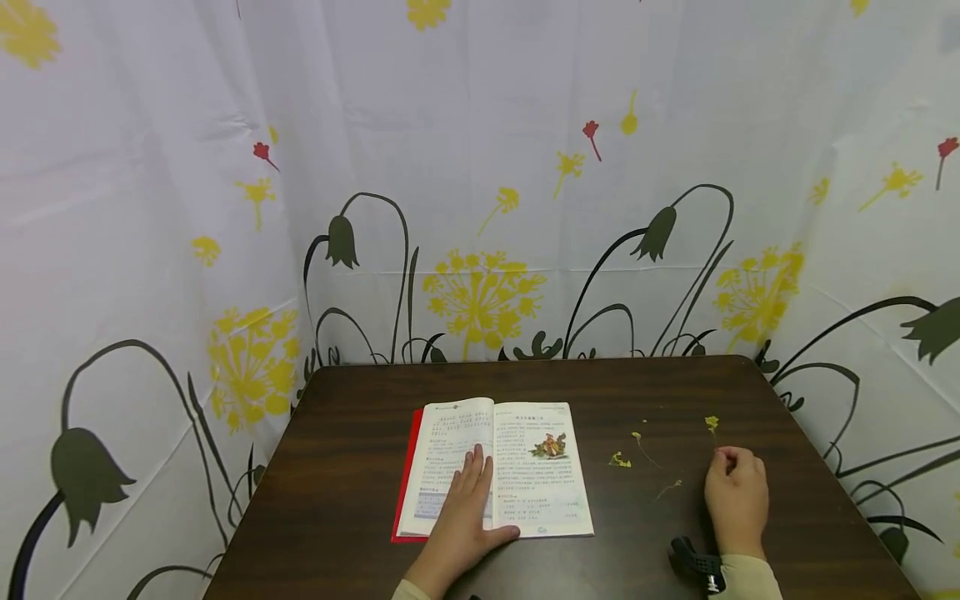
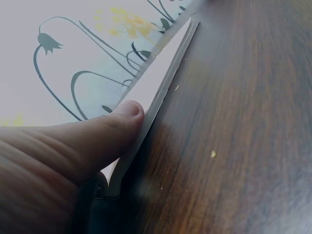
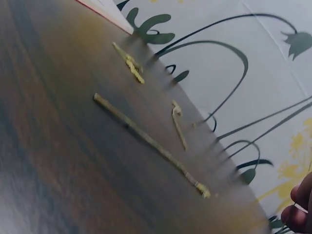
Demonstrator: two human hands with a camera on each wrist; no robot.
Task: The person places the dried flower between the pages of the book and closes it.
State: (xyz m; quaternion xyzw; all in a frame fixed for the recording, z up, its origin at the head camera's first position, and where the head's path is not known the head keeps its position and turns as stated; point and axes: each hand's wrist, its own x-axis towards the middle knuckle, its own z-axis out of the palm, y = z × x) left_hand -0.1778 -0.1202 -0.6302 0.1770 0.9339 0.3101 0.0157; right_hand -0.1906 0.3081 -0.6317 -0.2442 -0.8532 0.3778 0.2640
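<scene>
While the left hand [image 1: 465, 517] lies flat on the open book [image 1: 525, 467], the right hand [image 1: 737, 500] curls, its fingertips hidden, beside small flower bits [image 1: 619, 459]; whether it pinches anything, I cannot tell.

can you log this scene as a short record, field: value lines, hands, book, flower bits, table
left hand: left hand rests flat on the open book, fingers straight, thumb at the page edge
right hand: right hand rests on the table, fingers curled; whether it pinches anything cannot be told
book: open, picture on the right page, red cover beneath
flower bits: small yellow flower beyond the right hand; thin stems between book and hand
surround: white flower-print curtain
</scene>
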